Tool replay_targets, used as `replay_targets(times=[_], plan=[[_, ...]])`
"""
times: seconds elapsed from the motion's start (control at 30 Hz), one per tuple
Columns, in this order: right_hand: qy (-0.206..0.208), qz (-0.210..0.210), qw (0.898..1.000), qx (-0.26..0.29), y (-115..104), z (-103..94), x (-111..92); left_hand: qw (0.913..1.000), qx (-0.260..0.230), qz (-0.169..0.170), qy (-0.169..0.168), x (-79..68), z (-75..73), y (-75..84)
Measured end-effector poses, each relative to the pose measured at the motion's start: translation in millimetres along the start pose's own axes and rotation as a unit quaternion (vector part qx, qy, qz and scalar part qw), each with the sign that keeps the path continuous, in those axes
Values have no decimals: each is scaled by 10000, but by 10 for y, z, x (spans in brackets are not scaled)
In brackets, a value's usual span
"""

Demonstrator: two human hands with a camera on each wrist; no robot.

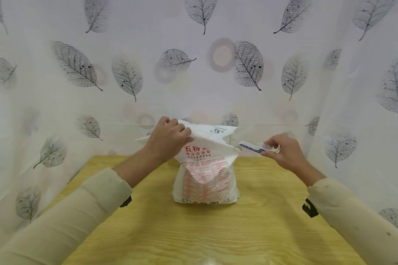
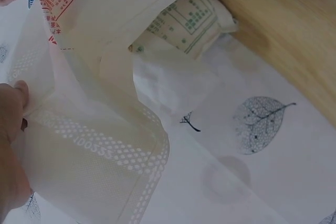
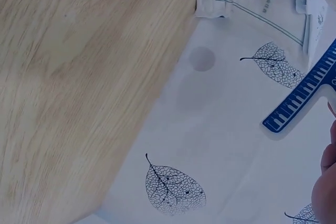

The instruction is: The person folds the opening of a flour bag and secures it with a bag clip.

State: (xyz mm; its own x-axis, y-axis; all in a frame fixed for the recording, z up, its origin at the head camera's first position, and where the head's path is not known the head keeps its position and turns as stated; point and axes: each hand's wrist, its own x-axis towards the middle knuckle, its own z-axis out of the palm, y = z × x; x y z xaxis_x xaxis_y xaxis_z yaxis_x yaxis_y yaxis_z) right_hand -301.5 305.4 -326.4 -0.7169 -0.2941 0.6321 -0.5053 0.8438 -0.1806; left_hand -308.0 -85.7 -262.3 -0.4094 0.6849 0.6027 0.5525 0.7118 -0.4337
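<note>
A white flour bag with red print (image 1: 207, 176) stands upright on the table, its upper part loose and folded over. My left hand (image 1: 170, 138) grips the bag's top edge at its left side. In the left wrist view the bag's upper flap (image 2: 94, 145) spreads out beside the fingers (image 2: 13, 108). To the right of the bag, my right hand (image 1: 283, 152) pinches a flat white plastic piece with a patterned blue strip (image 1: 251, 147). Seen from the right wrist, that blue-and-white piece (image 3: 302, 100) is T-shaped; its exact kind is unclear. It is held apart from the bag.
The wood-grain table (image 1: 268, 228) lies under the bag and both forearms. A pale curtain with leaf prints (image 1: 199, 88) hangs behind and at both sides, close to the table's back edge. Dark wrist mounts (image 1: 310, 208) show below the sleeves.
</note>
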Motion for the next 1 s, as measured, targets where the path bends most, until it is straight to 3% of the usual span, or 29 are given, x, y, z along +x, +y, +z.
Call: replay_targets(times=[0.53, 1.0], plan=[[149, -38, 9984, 549, -175, 53, 52, 9999, 59, -100, -80, 11, -10, 14], [254, -352, 9928, 1115, -544, 267, 375, 10000, -65, 19, 35, -16, -11, -5]])
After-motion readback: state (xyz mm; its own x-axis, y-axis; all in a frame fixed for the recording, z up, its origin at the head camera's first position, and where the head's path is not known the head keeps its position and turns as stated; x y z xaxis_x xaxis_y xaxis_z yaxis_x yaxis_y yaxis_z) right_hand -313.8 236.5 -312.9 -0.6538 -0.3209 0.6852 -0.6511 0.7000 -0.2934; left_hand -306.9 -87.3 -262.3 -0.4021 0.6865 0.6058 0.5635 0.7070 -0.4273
